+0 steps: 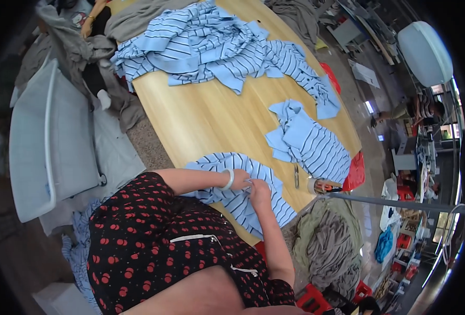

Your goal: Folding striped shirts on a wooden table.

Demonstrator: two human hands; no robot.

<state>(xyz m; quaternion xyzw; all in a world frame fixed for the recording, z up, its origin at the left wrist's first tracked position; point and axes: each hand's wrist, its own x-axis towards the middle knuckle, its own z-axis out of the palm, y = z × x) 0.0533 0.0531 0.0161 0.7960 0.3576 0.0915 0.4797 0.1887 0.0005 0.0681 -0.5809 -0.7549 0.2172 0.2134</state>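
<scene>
A light blue garment with dark stripes (219, 160) lies spread at the near edge of the wooden table, right in front of me. My left hand (239, 179), with a pale bangle on its wrist, is closed on a bit of this garment. Beside it, my right hand (260, 193) pinches the cloth too, its fingertips nearly meeting the left ones. What exactly is between the fingertips is too small to make out. To the right, a folded striped garment (319, 144) rests on the table, with small metal snips (296, 177) just below it.
A large heap of striped garments (206, 50) covers the table's (190, 115) far end. By its right corner stands a cup of tools (321, 186). Grey cloth (329, 241) is bundled at lower right; a white cart (59, 142) stands left. Another person's hand (87, 26) shows far left.
</scene>
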